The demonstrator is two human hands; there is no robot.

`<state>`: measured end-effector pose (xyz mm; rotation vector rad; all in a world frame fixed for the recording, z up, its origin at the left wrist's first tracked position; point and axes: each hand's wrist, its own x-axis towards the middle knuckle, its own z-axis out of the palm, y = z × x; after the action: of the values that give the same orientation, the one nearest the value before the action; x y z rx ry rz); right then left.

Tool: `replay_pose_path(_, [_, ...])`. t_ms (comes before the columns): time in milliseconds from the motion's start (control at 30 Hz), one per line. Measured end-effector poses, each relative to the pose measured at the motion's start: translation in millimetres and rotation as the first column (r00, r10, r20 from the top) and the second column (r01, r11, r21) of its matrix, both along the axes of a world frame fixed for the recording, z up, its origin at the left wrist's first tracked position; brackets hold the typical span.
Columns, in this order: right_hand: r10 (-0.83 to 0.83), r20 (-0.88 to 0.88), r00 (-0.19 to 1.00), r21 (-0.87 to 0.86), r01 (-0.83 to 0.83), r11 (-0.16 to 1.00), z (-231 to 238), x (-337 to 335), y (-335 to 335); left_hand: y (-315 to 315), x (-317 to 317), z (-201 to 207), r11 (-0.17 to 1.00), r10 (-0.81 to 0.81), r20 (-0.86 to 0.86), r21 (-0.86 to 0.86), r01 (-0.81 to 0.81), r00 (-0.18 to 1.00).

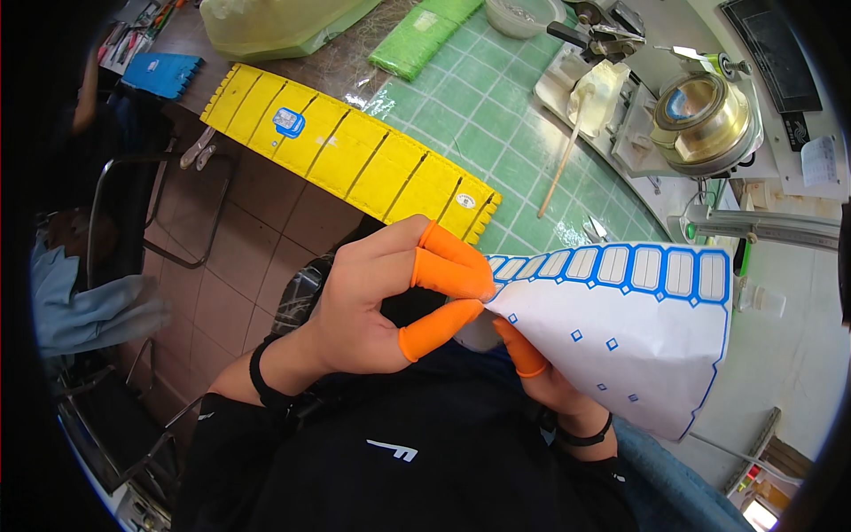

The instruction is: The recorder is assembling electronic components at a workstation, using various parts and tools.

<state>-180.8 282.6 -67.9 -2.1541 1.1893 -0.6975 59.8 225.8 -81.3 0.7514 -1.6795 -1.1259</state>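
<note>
My left hand [381,301], with orange finger cots on thumb and fingers, pinches the left end of a white sheet of blue-bordered labels [620,328]. A row of blank labels runs along the sheet's upper edge, and only small blue diamonds dot the part below. The sheet bends and fans out to the right. My right hand [545,377] holds it from below; one orange-capped digit shows, while the other fingers are hidden behind the sheet. Beyond my left hand, a long yellow ribbed strip [355,151] with a blue-framed label and a small oval sticker lies along the table edge.
On the green tiled tabletop [483,115] lie a bright green strip [425,35] and a thin wooden stick [558,173]. A machine with a round brass-coloured pot [700,124] stands at the right. Chairs and a blurred blue sleeve [97,301] are at the left.
</note>
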Motion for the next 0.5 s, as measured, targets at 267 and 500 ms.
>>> replay_pose_path(267, [-0.054, 0.152, 0.987, 0.064, 0.044, 0.997, 17.2, 5.6, -9.9, 1.4, 4.3, -7.0, 0.877, 0.0, -0.365, 0.447, 0.176, 0.931])
replay_pose_path(500, [-0.431, 0.32, 0.844, 0.342, 0.322, 0.883, 18.1, -16.9, 0.6, -32.9, 70.8, 5.5, 0.749, 0.652, 0.171, -0.293, -0.594, 0.738])
